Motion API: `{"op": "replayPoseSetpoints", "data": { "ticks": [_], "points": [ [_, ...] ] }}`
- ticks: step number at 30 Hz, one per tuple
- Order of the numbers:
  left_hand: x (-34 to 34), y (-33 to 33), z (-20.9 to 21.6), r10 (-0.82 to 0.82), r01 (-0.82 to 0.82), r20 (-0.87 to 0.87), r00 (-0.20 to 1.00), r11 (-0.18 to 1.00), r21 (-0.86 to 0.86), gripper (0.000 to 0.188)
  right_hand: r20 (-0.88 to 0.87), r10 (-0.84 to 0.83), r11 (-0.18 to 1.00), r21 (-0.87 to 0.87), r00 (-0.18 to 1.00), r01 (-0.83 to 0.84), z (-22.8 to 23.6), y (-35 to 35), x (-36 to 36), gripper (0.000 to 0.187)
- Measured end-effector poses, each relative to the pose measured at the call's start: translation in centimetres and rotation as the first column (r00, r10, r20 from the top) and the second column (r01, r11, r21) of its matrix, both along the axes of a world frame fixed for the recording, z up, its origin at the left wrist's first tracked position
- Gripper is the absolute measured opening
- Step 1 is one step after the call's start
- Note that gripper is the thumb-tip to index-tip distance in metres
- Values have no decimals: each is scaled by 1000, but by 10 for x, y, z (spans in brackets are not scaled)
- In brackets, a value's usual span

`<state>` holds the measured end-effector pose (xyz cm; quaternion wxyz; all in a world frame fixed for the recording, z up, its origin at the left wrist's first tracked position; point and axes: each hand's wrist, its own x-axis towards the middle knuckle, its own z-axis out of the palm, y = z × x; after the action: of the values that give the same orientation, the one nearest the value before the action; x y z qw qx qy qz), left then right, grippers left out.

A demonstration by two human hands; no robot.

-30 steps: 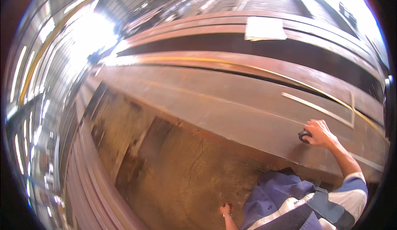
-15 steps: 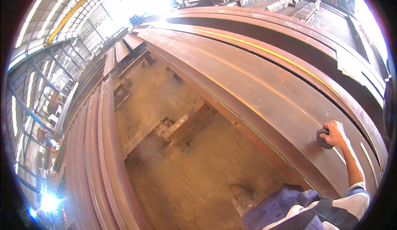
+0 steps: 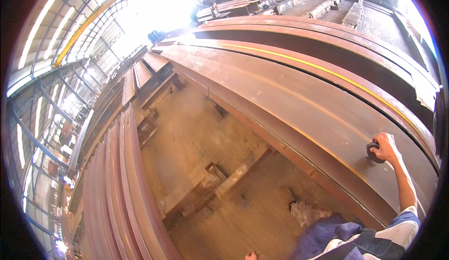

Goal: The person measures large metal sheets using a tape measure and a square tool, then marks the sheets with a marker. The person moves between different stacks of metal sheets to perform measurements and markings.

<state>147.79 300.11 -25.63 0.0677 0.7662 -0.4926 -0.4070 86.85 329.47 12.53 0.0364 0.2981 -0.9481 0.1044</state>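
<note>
Big bright shed with a rounded roof (image 3: 42,44) and long brown steel beams. Near the right side, a dark round thing (image 3: 372,154), on or just over the flat top of a wide beam (image 3: 280,103); hard to tell which. Gripped in the right hand (image 3: 386,146), with fingers curled around one side. Right arm (image 3: 405,180) stretched up from the low right corner, bent just a little. Left hand (image 3: 251,256) at the bottom edge, only a small bit in sight; grip too hidden to tell. Small dark marks (image 3: 340,241) on the light shirt (image 3: 397,234), too tiny to read. Past the dark round thing, a yellow stripe (image 3: 327,72) along the next beam. Leftward, brown ground (image 3: 180,119), then more thin beams (image 3: 112,180) side by side.
</note>
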Motion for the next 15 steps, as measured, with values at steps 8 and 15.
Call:
{"op": "replayPoseSetpoints", "data": {
  "ticks": [8,15],
  "points": [
    [-151,-222,5,-6,6,-9,1000,1000,-1,48,60,-16,1000,18,998,15,-5,-213,-89,29],
    [-236,-331,18,-104,106,-29,994,990,88,61,130,89,993,62,988,-97,10,-355,-148,29]
  ]
}}
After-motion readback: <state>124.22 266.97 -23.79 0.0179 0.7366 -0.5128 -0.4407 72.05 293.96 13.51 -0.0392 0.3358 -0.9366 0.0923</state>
